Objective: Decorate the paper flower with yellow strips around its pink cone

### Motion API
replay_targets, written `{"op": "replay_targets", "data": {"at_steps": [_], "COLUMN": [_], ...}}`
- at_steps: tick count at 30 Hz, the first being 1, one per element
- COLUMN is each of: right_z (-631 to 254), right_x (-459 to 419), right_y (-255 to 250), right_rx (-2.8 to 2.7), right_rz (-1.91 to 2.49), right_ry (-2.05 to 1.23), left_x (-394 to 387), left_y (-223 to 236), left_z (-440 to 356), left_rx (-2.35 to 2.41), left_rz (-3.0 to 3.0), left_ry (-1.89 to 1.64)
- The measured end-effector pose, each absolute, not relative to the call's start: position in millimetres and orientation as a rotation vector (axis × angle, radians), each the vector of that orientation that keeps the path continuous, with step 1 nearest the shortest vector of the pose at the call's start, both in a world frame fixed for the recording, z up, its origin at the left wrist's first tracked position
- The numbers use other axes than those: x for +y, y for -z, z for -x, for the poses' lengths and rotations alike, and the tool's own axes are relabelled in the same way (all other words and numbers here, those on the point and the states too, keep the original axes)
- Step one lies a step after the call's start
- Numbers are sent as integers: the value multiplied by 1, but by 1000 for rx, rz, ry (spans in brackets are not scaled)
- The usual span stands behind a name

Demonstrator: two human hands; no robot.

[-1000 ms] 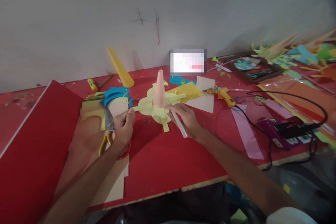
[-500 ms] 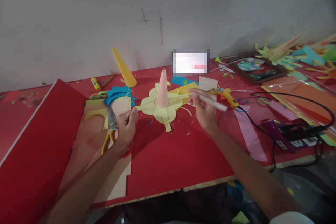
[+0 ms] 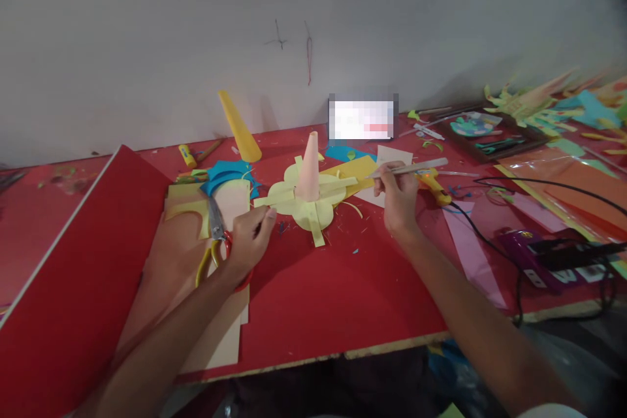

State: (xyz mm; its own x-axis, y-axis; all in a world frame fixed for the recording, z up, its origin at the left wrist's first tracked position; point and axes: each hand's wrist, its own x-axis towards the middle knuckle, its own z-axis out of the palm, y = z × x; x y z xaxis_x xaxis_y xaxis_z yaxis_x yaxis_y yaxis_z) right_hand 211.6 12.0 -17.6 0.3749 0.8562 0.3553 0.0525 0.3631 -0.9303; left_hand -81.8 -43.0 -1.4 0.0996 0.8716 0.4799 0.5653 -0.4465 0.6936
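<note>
A pale pink paper cone stands upright on a light yellow paper flower shape on the red table. My left hand pinches the end of one yellow strip at the shape's left edge. My right hand is closed on a thin white glue stick, held level and pointing right, just right of the cone. Scissors with yellow and red handles lie beside my left hand on cream paper.
A yellow glue gun with a black cord lies right of my right hand. A purple power strip sits further right. A large red sheet lies at left; blue and yellow paper pieces, a yellow cone and finished crafts line the back.
My right hand has lifted the glue stick away from the cone's base and moved it up and right, turning it level. My left hand has stayed on the strip.
</note>
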Motion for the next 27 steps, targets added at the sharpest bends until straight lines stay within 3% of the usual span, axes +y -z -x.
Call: {"op": "replay_targets", "data": {"at_steps": [5,11,19,27], "right_z": [-196,-175,-182,-186], "right_x": [-9,-22,-18,-10], "right_y": [11,10,11,19], "right_rx": [-1567,-1768,-1539,-1307], "right_rz": [1158,1109,1107,1093], "right_ry": [-621,-660,-645,-777], "left_x": [-45,-44,-19,44], "left_y": [1,5,-1,-29], "left_z": [79,79,76,42], "left_rx": [1141,1140,1344,1150], "left_rz": [-2503,-2543,-2027,-2020], "left_ry": [-1049,-1014,-1166,-939]}}
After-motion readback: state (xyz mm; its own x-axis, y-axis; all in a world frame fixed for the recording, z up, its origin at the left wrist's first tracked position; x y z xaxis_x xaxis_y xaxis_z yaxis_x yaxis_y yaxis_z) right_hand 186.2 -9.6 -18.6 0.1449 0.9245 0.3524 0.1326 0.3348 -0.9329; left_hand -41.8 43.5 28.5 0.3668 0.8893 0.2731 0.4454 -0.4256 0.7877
